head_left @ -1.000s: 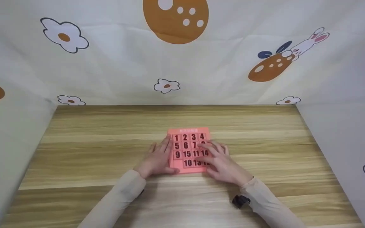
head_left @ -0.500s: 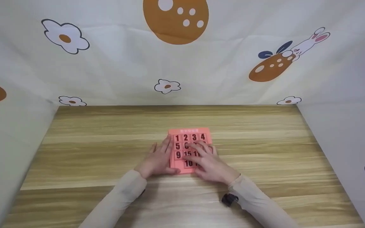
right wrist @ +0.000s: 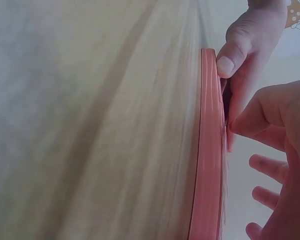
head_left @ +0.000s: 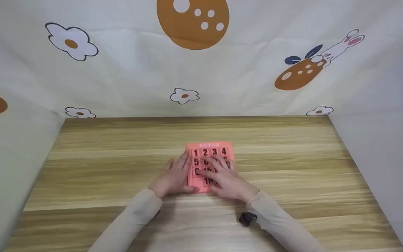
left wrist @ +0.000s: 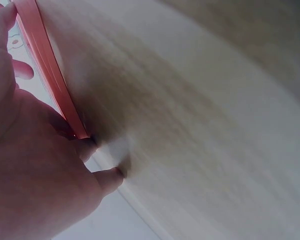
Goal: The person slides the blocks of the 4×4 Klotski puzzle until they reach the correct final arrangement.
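A pink sliding number puzzle (head_left: pixel 226 144) lies flat on the table, with black numerals on its tiles. My left hand (head_left: pixel 173 177) rests against the puzzle's left side, fingers extended along it and thumb on the near left corner. Over the tiles is my right hand (head_left: pixel 228 181), its fingers spread and slightly bent, the index fingertip close by the 9 and 15 tiles. This hand hides much of the lower right tiles. A gap in the grid shows left of the 10 tile. Seen edge-on in the right wrist view, the puzzle (right wrist: pixel 210 150) sits below both hands.
The wood-grain table (head_left: pixel 117 140) extends around the puzzle. Pale cloth walls (head_left: pixel 128 70) with printed flowers and carrots enclose its back and sides. A small black device (head_left: pixel 247 218) is at the right wrist.
My right hand has moved left across the puzzle, from its right side to over the middle tiles, covering more of the numbers. The left hand has stayed in place.
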Available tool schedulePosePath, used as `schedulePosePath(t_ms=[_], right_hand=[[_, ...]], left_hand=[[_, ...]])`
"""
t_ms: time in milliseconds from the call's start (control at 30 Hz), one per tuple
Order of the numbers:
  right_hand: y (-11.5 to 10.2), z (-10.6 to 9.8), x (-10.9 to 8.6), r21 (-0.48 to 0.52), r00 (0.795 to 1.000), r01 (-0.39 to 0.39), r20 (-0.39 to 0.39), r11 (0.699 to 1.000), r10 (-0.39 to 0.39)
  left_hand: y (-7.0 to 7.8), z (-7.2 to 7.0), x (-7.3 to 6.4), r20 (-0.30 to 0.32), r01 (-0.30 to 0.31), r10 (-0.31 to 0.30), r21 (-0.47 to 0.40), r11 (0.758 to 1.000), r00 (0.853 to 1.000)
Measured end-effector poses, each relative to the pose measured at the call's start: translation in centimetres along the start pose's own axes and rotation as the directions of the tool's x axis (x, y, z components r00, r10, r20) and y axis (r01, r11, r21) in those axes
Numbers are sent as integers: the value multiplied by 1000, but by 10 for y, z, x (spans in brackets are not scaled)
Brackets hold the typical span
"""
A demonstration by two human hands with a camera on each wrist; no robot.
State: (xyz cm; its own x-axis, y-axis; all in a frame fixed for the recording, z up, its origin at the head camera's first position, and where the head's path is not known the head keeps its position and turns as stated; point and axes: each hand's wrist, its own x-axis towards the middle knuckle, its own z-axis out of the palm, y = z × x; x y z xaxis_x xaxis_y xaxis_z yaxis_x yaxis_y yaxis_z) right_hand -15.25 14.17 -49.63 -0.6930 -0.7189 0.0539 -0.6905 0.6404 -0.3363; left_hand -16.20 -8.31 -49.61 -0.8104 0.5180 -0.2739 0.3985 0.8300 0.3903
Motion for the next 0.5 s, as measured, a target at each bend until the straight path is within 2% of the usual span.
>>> schedulePosePath(t_ms=[333, 500], right_hand=[[1, -3, -5, -14, 1000, -7, -17, 1000, 7], [7, -5, -12, 6, 995, 24, -101, 1000, -23]], left_hand=[[0, -1, -1, 10, 16, -16, 3, 1000, 1000], [0, -1, 0, 5, 14, -14, 1, 1000, 1000]])
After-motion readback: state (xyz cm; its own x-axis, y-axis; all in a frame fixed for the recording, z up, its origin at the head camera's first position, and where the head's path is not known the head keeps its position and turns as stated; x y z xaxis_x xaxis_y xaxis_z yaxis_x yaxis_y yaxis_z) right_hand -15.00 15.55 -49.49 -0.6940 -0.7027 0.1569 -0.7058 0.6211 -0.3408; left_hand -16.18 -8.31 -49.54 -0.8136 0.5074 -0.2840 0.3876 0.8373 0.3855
